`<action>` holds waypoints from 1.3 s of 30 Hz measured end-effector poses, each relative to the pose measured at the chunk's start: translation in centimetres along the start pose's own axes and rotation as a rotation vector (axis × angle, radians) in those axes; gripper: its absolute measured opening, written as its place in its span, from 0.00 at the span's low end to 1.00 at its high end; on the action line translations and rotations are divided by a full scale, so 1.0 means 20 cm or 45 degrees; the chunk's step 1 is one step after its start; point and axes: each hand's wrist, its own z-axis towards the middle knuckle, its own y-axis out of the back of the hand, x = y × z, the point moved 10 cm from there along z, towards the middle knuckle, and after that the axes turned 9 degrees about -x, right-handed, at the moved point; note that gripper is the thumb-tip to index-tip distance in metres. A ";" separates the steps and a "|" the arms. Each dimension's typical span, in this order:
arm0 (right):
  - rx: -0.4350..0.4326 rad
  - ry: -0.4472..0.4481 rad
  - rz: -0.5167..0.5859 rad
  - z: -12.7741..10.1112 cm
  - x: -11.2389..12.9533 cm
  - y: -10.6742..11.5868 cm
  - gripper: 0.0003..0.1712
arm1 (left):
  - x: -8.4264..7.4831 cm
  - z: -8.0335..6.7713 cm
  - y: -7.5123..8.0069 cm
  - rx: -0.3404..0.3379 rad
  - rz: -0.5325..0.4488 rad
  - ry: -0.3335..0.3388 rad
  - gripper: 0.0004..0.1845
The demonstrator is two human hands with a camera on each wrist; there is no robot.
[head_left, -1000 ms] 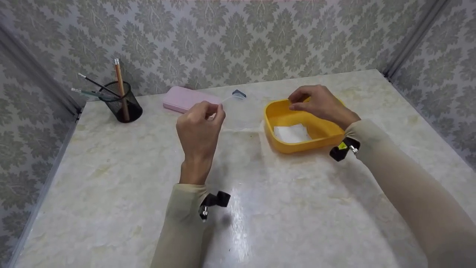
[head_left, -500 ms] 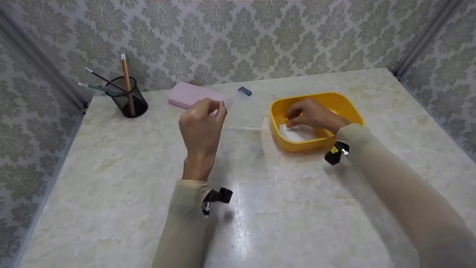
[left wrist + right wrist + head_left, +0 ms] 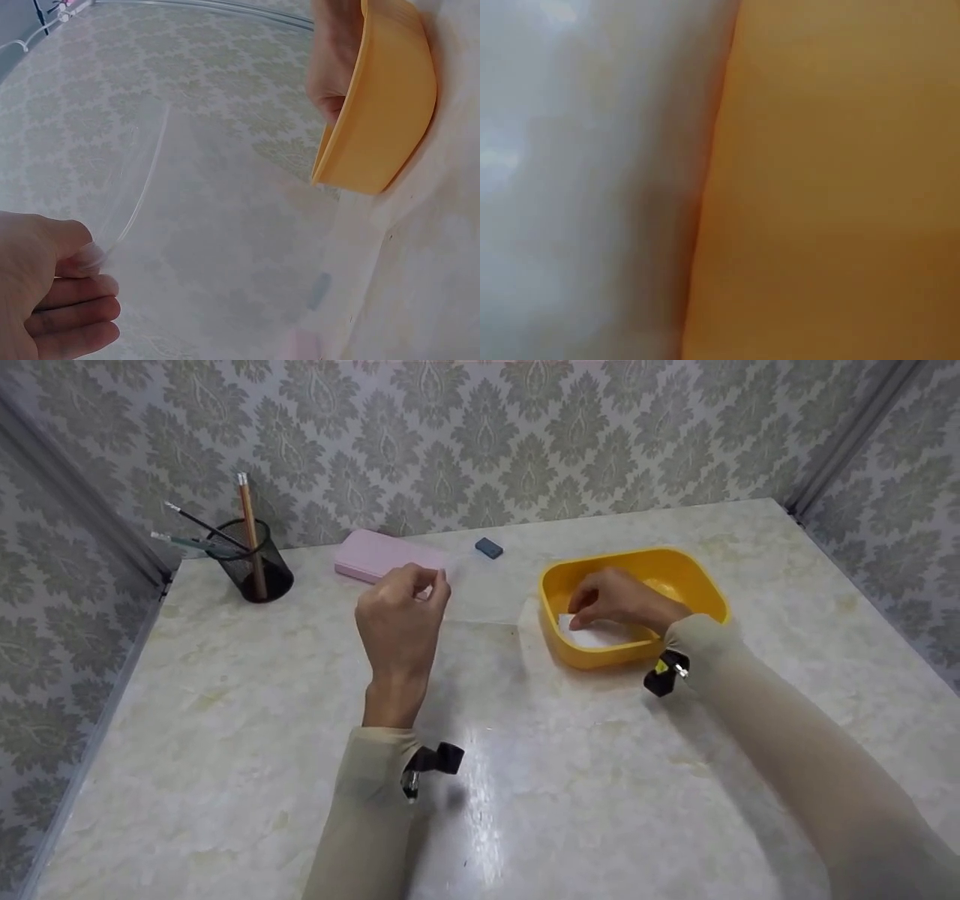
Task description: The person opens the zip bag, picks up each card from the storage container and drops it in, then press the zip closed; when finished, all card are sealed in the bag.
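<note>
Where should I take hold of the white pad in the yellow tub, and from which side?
Probably from above, at the pad's near-left edge. It lies flat on the floor of the tub, whose walls block a side approach, and that edge shows clear of the right hand already reaching into the tub over it. Pinch the edge and lift straight up.

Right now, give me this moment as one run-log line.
left hand: pinching clear plastic sheet | right hand: inside yellow plastic tub, on white folded cloth | grip on cloth: unclear
</note>
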 end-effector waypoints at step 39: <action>-0.929 0.097 0.493 -0.31 0.30 0.57 0.14 | 0.06 0.00 0.00 -0.010 0.028 0.018 0.06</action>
